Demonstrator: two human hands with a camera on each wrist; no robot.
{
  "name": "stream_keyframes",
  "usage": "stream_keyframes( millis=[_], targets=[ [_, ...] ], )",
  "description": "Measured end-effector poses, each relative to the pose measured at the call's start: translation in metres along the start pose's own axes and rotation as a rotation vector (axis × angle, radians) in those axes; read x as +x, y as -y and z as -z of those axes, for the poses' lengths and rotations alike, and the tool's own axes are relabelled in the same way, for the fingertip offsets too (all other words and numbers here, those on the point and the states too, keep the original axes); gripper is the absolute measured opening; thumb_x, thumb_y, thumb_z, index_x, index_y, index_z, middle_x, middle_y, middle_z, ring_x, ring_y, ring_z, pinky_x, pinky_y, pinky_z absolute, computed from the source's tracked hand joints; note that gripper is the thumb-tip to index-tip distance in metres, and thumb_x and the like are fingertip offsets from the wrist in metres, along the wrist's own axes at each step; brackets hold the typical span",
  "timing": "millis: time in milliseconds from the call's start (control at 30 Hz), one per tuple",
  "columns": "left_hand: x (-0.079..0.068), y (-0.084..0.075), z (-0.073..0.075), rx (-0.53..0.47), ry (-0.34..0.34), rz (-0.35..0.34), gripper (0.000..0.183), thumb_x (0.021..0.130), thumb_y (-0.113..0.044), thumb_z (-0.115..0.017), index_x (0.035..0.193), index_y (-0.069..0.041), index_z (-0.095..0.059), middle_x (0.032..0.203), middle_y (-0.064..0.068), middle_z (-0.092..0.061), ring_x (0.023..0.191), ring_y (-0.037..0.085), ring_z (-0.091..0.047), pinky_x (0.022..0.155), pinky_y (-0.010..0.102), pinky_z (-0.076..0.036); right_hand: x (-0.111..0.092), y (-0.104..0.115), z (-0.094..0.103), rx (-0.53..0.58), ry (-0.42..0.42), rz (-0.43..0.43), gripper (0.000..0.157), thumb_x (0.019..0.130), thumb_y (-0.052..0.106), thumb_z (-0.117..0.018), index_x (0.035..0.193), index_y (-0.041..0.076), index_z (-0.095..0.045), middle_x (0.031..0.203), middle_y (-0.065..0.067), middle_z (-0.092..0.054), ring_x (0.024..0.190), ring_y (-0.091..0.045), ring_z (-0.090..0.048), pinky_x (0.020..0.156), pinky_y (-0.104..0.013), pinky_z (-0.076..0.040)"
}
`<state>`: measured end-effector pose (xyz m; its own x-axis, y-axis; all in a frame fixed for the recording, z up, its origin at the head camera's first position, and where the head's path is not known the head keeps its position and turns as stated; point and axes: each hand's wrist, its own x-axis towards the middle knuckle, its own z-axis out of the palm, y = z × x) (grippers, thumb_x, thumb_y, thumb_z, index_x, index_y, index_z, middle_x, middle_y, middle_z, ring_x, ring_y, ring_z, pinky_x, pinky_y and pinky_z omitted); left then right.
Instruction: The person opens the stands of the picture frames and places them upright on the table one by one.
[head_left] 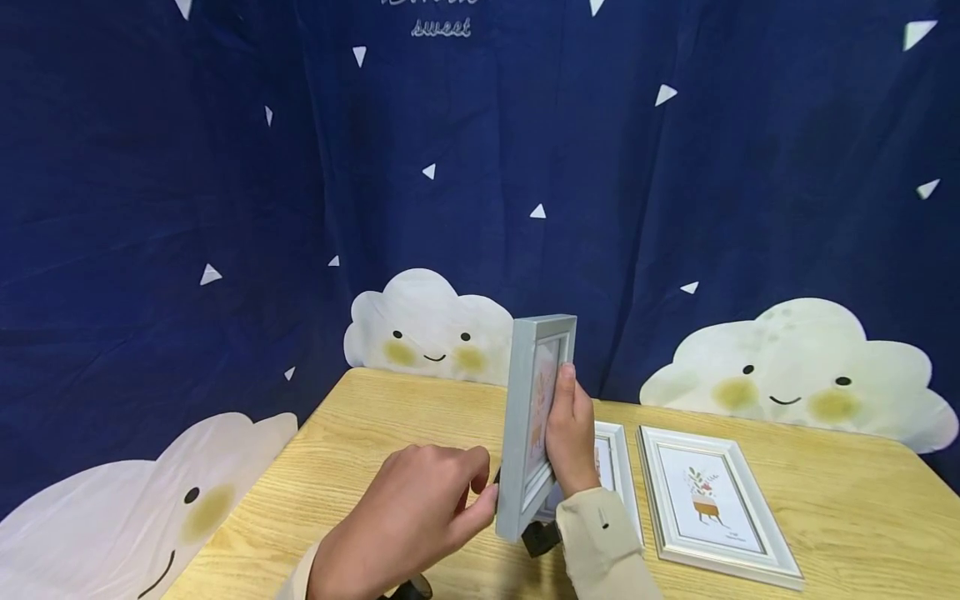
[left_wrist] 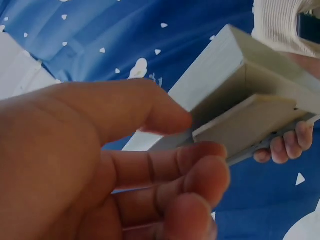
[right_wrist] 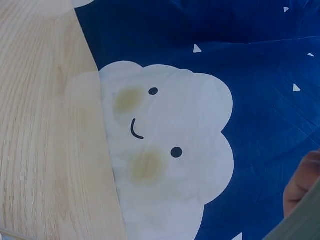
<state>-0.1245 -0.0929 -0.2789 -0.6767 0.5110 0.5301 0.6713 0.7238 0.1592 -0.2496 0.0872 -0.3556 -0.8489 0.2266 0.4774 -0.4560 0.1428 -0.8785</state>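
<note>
In the head view, my right hand (head_left: 573, 425) grips a light grey picture frame (head_left: 513, 425) by its side. The frame stands on edge in the air above the table, its picture turned to the right. My left hand (head_left: 420, 500) is beside the frame's back, thumb and index finger apart. From the left wrist view, the left fingers (left_wrist: 200, 175) are loosely bent near a pale flap (left_wrist: 250, 117) angled on the back; contact cannot be told. Right fingertips (left_wrist: 290, 145) curl over the frame's edge there. Only a finger (right_wrist: 300, 185) and a frame edge (right_wrist: 300, 220) show in the right wrist view.
Two white picture frames lie face up on the wooden table (head_left: 420, 408): a fully visible one (head_left: 701, 500) at the right, and another (head_left: 622, 467) partly hidden behind my right hand. A dark blue cloth (head_left: 465, 125) with clouds and triangles hangs behind the table.
</note>
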Motion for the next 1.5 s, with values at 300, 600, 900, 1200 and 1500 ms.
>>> stream_keyframes(
  millis=[300,600,900,1200,1500],
  targets=[
    [0.0,-0.002,-0.004,0.021,0.0,-0.012,0.028,0.087,-0.017,-0.063,0.064,-0.023,-0.048,0.051,-0.019,-0.032,0.044,-0.002,-0.03,0.041,0.017,-0.024,0.0,0.002,-0.001,-0.002,-0.005,0.008,0.052,0.103,0.049,-0.025,0.084,0.01,-0.053,0.075,-0.009,-0.044,0.071,-0.021,-0.049,0.067,-0.029,-0.039],
    [-0.001,0.003,-0.002,0.101,-0.045,0.006,0.031,0.084,-0.011,-0.061,0.062,-0.022,-0.042,0.052,-0.017,-0.029,0.044,-0.001,-0.027,0.04,0.018,-0.022,0.001,0.001,0.0,-0.017,-0.023,-0.005,0.055,0.103,0.051,-0.024,0.086,0.009,-0.057,0.076,-0.008,-0.047,0.074,-0.02,-0.052,0.07,-0.028,-0.041],
    [-0.003,0.009,0.003,0.179,-0.037,0.036,0.031,0.083,-0.011,-0.064,0.063,-0.021,-0.044,0.053,-0.016,-0.031,0.044,0.002,-0.028,0.04,0.02,-0.024,-0.001,0.002,0.001,-0.001,0.003,-0.031,0.057,0.101,0.055,-0.024,0.092,0.01,-0.059,0.077,-0.009,-0.047,0.074,-0.021,-0.051,0.071,-0.028,-0.041],
    [-0.005,0.016,0.008,0.266,-0.036,0.071,0.029,0.082,-0.012,-0.072,0.066,-0.021,-0.049,0.055,-0.014,-0.037,0.045,0.004,-0.033,0.04,0.023,-0.026,-0.002,0.001,0.001,0.0,0.01,-0.023,0.056,0.102,0.053,-0.024,0.092,0.01,-0.059,0.076,-0.009,-0.047,0.074,-0.021,-0.052,0.071,-0.028,-0.042],
    [-0.003,0.024,0.008,0.342,-0.067,0.126,0.031,0.081,-0.015,-0.075,0.065,-0.021,-0.049,0.053,-0.014,-0.038,0.043,0.007,-0.036,0.038,0.025,-0.026,-0.002,0.0,-0.001,0.007,0.029,-0.018,0.057,0.102,0.053,-0.024,0.09,0.011,-0.059,0.075,-0.009,-0.048,0.073,-0.021,-0.052,0.07,-0.028,-0.042]
  ],
)
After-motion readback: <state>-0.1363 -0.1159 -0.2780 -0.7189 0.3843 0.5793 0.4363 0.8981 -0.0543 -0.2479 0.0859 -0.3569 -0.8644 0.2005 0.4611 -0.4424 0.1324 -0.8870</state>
